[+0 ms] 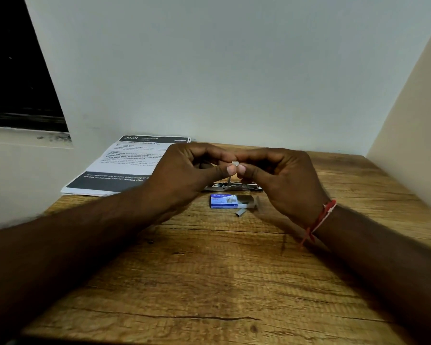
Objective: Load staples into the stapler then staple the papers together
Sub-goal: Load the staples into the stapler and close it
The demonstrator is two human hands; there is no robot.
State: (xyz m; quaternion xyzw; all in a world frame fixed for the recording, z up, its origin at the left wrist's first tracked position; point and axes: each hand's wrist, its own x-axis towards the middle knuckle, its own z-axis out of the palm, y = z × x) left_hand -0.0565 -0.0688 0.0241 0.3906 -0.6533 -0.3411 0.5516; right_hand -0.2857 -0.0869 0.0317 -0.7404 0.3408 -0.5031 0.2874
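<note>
A short silver staple strip [235, 163] is pinched above the stapler [230, 187], which is laid open and flat. Just in front, a blue staple box [232, 201] is slid open, a loose strip [240, 212] beside it. Printed papers [125, 165] are stacked at the left.

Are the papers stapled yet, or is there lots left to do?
Not yet. Done: the staple box is open and the stapler lies opened on the table. Now: left hand and right hand pinch a staple strip. Left: load it, close up, staple the papers.
</note>
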